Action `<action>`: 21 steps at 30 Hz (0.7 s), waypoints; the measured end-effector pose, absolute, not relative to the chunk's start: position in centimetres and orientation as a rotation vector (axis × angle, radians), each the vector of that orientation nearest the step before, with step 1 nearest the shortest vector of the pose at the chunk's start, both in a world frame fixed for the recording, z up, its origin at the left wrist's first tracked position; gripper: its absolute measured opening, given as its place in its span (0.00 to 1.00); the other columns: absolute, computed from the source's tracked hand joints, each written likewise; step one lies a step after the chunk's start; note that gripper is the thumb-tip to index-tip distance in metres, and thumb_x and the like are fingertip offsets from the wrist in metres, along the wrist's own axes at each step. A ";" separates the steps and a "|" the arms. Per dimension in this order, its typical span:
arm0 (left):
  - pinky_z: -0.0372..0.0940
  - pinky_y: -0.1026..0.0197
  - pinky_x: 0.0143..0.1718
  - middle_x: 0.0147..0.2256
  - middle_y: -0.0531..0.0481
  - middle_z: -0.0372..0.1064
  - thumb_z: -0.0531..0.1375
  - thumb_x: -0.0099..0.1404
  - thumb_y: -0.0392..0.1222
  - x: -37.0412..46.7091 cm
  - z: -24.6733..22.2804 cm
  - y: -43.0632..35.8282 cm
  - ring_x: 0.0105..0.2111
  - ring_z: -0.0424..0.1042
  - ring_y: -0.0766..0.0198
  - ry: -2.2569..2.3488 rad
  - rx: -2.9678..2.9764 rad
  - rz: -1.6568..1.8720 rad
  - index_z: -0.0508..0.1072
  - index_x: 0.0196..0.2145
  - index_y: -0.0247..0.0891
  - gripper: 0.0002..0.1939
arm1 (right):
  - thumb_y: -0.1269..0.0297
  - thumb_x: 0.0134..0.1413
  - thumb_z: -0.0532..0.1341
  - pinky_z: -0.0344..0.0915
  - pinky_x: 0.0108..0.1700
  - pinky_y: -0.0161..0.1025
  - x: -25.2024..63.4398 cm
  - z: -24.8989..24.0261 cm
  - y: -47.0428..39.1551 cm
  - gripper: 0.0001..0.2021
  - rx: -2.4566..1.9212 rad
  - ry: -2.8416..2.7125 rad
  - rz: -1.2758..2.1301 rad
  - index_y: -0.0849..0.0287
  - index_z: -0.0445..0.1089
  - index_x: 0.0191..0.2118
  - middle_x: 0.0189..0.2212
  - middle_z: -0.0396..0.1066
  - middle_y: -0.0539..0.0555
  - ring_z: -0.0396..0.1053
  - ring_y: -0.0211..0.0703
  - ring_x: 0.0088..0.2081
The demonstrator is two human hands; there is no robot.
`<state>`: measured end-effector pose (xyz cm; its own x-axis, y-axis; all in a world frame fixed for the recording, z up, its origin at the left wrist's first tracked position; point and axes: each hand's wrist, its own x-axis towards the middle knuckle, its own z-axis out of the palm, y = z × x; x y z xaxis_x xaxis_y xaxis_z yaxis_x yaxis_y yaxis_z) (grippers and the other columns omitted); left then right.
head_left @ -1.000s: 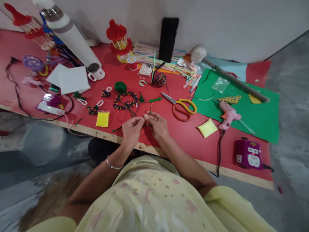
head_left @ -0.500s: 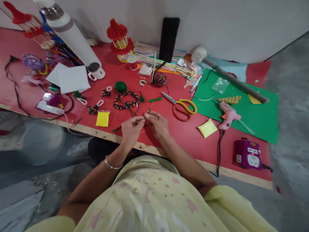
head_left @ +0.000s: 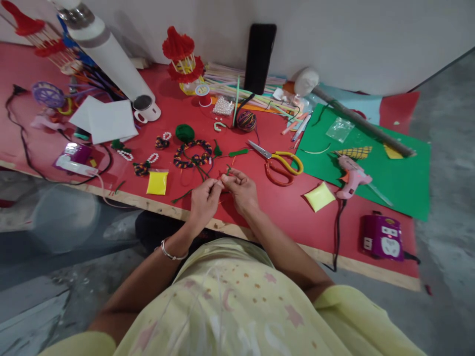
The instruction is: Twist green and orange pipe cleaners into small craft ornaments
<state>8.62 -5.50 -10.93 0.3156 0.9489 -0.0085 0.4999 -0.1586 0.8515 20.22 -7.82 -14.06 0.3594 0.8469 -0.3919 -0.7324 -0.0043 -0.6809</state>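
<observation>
My left hand and my right hand meet at the fingertips over the front of the red table. Both are pinched on thin strands of yarn, green and orange in places, mostly hidden by the fingers. Just behind my left hand lies a braided ring in dark, orange and purple yarn, with green strands trailing toward the hands. A green ball of yarn touches the area above the ring. Scissors with yellow and red handles lie open to the right of my right hand.
A yellow packet lies left of my hands, a paler packet right. A pink glue gun rests on green sheet. Farther back stand a phone, a white mug and a red spool. A purple power box sits front right.
My left hand has turned slightly and its fingers have drawn in closer at the pinch. My right hand has shifted only a little. The view has moved slightly.
</observation>
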 end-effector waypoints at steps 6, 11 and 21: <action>0.56 0.63 0.28 0.25 0.53 0.69 0.54 0.70 0.48 8.9 -10.7 -5.8 0.25 0.65 0.66 1.259 1.801 0.721 0.75 0.30 0.39 0.16 | 0.61 0.40 0.75 0.68 0.33 0.32 20.1 -13.7 -7.9 0.24 -0.955 -0.186 1.235 0.56 0.69 0.44 0.22 0.72 0.42 0.68 0.32 0.24; 0.51 0.65 0.23 0.18 0.60 0.56 0.62 0.63 0.45 8.9 -10.7 -6.0 0.19 0.54 0.70 1.267 1.750 0.808 0.73 0.36 0.41 0.07 | 0.58 0.42 0.74 0.63 0.29 0.31 20.2 -13.8 -7.8 0.23 -0.986 -0.208 1.223 0.56 0.70 0.44 0.21 0.68 0.41 0.63 0.30 0.22; 0.58 0.65 0.25 0.22 0.53 0.65 0.52 0.71 0.49 8.4 -10.7 -5.4 0.22 0.65 0.67 1.187 1.773 0.615 0.68 0.28 0.40 0.16 | 0.56 0.46 0.73 0.63 0.28 0.31 19.7 -13.8 -8.0 0.22 -0.943 -0.241 1.184 0.54 0.67 0.45 0.21 0.68 0.40 0.64 0.31 0.22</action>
